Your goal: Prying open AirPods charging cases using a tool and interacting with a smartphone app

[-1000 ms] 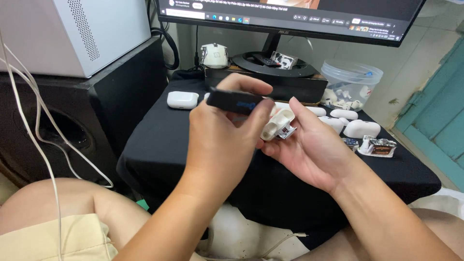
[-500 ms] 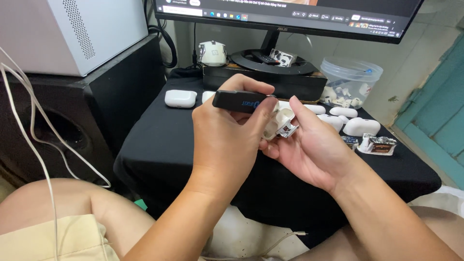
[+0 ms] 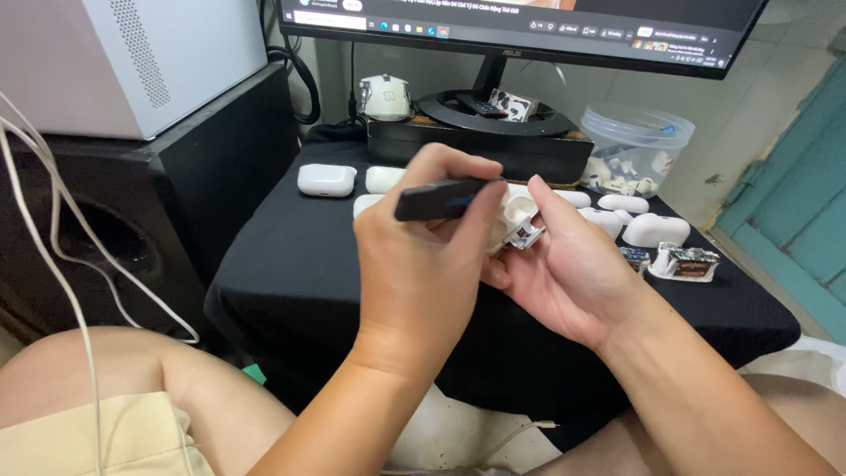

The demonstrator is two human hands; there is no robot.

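Left hand [image 3: 423, 264] grips dark tool [image 3: 438, 199]; right hand [image 3: 564, 269] cradles opened white case [image 3: 514, 220]. Risk: tool slipping, gouging exposed board at 3 o'clock.

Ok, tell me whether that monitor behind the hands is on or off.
On. The monitor shows a lit screen with a taskbar strip and small icons along its lower edge.

small table under a black cloth [image 3: 291, 291], pale wall [image 3: 749, 97] behind, teal door [image 3: 806, 203] at right, soft daylight
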